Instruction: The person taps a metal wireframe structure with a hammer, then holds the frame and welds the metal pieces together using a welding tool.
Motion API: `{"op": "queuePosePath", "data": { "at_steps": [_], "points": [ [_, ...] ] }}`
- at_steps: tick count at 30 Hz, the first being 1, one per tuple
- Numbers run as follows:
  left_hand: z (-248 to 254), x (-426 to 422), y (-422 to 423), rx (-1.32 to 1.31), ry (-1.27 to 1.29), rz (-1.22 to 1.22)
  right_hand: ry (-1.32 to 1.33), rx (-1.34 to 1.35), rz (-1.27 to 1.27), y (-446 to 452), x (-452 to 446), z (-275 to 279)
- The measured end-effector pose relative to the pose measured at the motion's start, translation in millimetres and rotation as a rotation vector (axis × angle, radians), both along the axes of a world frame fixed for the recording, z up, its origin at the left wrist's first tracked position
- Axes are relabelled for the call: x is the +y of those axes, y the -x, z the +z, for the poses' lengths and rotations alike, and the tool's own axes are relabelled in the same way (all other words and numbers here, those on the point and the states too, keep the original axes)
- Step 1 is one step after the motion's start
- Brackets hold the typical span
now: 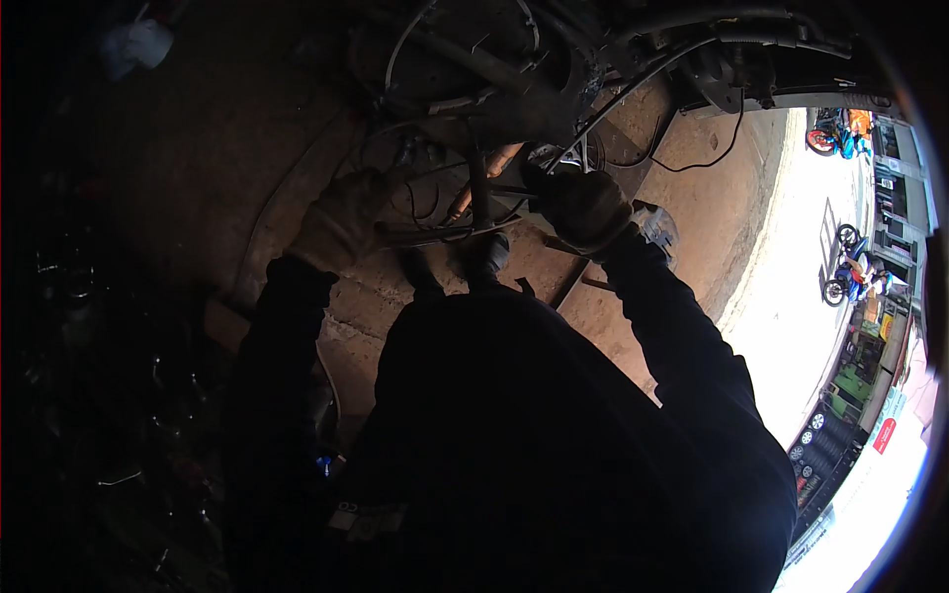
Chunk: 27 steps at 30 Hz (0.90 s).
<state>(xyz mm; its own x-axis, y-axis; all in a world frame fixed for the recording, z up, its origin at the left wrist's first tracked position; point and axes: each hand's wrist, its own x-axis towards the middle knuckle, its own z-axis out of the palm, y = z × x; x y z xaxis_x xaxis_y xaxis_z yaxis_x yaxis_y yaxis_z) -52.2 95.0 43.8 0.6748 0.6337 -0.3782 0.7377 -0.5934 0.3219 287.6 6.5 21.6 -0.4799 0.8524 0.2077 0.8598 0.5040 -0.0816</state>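
Grip, left side: my left grip [341, 222] is at the left end of a dark bar [430, 235], the fingers bent in deep shade. Whether they close on the bar or only rest against it, I cannot tell.

Grip, right side: my right grip [585, 212] is beside the dark metal assembly [484, 64], knuckles rounded, near a thin black cable [633, 87]. The fingertips are lost in shadow; I cannot tell whether it is closed or what it holds.

Location of the work: the assembly fills the upper middle of the view, ahead of me, its lower parts reaching down between my two hands. There, an upright dark post [478, 183] stands in front of a slanting orange cylinder [494, 170]. A second black cable [714, 166] loops out to the right.

Below: my shoes [489, 253] show on the brown floor [618, 326], past the front of my dark clothing [514, 415]. A greyish rounded object [657, 232], not identifiable, appears just beyond my right wrist.

Surroundings: the left side is too dark to itemise. At right, a sunlit street [791, 237] bears a blue motorcycle [846, 275] and, farther up the view, an orange-and-blue motorcycle [838, 138]. Several wheel rims [811, 435] are displayed along the far side.
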Motion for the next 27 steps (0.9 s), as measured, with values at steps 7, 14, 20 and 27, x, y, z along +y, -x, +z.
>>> {"op": "queuePosePath", "data": {
  "at_steps": [7,14,20,27],
  "points": [
    [-3,4,0,0.005,-0.029,-0.065,-0.001,-0.104,0.019,-6,10,-5],
    [3,9,-4,0.17,-0.011,-0.12,0.019,-0.105,0.009,-2,12,2],
    [-15,16,2,0.179,-0.05,-0.194,0.012,-0.075,-0.065,-2,9,13],
    [20,15,-10,0.11,0.217,-0.075,0.007,-0.028,-0.051,-12,9,-20]
  ]
}}
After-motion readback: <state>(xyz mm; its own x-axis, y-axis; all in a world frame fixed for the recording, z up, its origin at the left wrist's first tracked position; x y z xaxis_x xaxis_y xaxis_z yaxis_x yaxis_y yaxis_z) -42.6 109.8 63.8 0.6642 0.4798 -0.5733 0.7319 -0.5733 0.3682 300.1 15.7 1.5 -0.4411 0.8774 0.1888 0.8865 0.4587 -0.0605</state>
